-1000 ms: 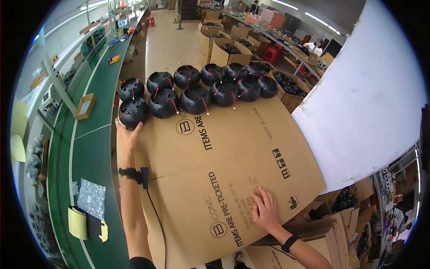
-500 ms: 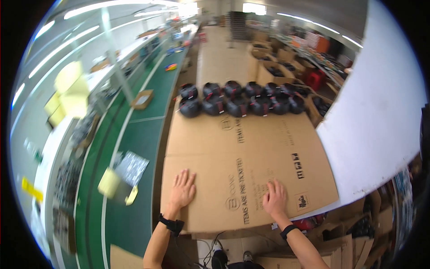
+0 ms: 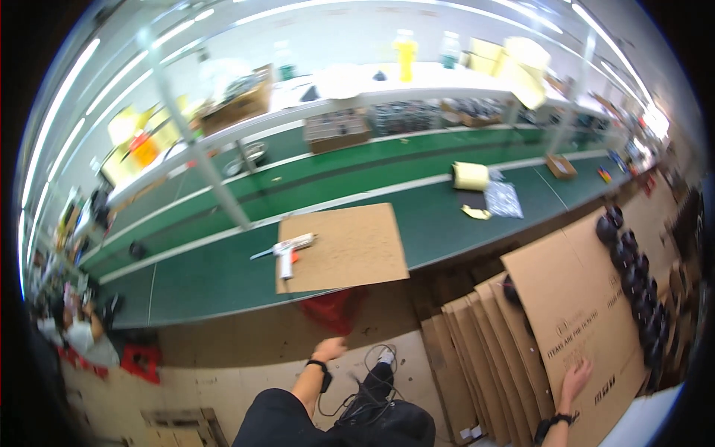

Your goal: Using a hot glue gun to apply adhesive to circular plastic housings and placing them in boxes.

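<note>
My right hand (image 3: pixel 575 376) lies flat, fingers spread, on the near end of a large printed cardboard sheet (image 3: pixel 573 298) at the right. A row of round black parts (image 3: pixel 631 262) lines the far edge of that sheet. My left hand (image 3: pixel 328 349) hangs free over the floor, fingers loose and holding nothing, just below a red bin (image 3: pixel 335 309) under the table edge. A black band sits on each wrist. Black cables (image 3: pixel 370 372) trail by my dark-clothed knees.
A long green table (image 3: pixel 223 276) carries a brown board (image 3: pixel 350 246) with a white pistol-shaped tool (image 3: pixel 287 249), a yellow roll (image 3: pixel 471 176) and a small box (image 3: pixel 560 165). Flat cardboard sheets (image 3: pixel 469 357) stand stacked left of the big sheet. Another person (image 3: pixel 74 335) crouches far left.
The view has swung left from the big sheet to the green table. My left hand has come off the sheet and now hangs over the floor. My right hand stays on the sheet.
</note>
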A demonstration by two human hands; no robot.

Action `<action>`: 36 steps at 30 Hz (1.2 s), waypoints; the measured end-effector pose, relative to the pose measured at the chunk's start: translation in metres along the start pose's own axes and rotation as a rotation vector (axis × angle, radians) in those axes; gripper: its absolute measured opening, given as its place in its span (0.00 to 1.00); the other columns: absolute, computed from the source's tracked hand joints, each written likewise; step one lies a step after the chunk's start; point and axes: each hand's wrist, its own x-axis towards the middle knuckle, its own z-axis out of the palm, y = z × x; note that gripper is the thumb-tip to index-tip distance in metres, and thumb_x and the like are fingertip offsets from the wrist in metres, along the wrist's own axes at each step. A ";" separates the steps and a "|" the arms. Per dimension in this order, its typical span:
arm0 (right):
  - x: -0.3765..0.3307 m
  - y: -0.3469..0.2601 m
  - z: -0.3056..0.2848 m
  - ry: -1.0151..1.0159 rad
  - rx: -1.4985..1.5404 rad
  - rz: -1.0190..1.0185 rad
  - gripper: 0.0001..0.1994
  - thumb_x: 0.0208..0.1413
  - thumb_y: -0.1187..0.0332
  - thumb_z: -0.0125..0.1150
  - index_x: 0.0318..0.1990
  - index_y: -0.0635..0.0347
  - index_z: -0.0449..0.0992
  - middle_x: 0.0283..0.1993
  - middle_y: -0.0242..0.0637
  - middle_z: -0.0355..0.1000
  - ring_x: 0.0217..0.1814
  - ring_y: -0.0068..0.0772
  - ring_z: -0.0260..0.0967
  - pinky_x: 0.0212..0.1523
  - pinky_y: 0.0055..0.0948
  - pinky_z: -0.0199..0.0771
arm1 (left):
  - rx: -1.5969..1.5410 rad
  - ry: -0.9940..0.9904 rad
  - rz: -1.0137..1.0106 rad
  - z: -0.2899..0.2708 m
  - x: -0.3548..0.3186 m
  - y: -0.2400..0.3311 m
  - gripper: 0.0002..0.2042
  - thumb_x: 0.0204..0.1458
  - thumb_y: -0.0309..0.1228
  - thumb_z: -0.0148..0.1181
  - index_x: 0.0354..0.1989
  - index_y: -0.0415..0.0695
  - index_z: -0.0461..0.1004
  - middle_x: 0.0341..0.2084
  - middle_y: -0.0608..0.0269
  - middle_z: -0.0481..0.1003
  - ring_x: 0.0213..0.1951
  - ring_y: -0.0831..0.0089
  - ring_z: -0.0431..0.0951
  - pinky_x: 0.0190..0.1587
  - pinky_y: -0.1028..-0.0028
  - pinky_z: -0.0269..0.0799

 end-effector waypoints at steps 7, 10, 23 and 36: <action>-0.100 -0.139 -0.045 -0.386 0.613 0.021 0.07 0.56 0.77 0.48 0.40 0.66 0.71 0.34 0.44 0.73 0.44 0.42 0.75 0.44 0.33 0.75 | -0.767 0.373 -0.849 0.061 -0.223 -0.327 0.14 0.53 0.31 0.50 0.25 0.36 0.79 0.21 0.54 0.80 0.24 0.66 0.82 0.27 0.65 0.78; -0.153 -0.217 -0.047 -0.611 0.693 -0.033 0.09 0.58 0.74 0.48 0.43 0.65 0.70 0.36 0.44 0.74 0.44 0.41 0.75 0.43 0.33 0.76 | -0.615 0.287 -0.937 0.138 -0.285 -0.361 0.13 0.47 0.36 0.55 0.27 0.39 0.81 0.23 0.47 0.79 0.30 0.55 0.82 0.37 0.61 0.76; -0.382 -0.528 -0.012 -1.675 0.694 -0.285 0.17 0.66 0.62 0.46 0.56 0.64 0.69 0.44 0.43 0.75 0.42 0.36 0.76 0.42 0.32 0.77 | -1.052 0.164 -0.640 0.095 -0.276 -0.453 0.14 0.55 0.39 0.50 0.33 0.43 0.79 0.23 0.62 0.79 0.25 0.70 0.77 0.29 0.68 0.73; -0.425 -0.708 0.054 -1.853 0.619 -0.422 0.19 0.69 0.57 0.44 0.53 0.62 0.73 0.35 0.44 0.78 0.32 0.35 0.77 0.34 0.36 0.79 | -0.562 0.781 -0.896 -0.273 -0.198 -0.570 0.52 0.42 0.54 0.68 0.71 0.44 0.44 0.70 0.40 0.45 0.70 0.49 0.48 0.67 0.55 0.53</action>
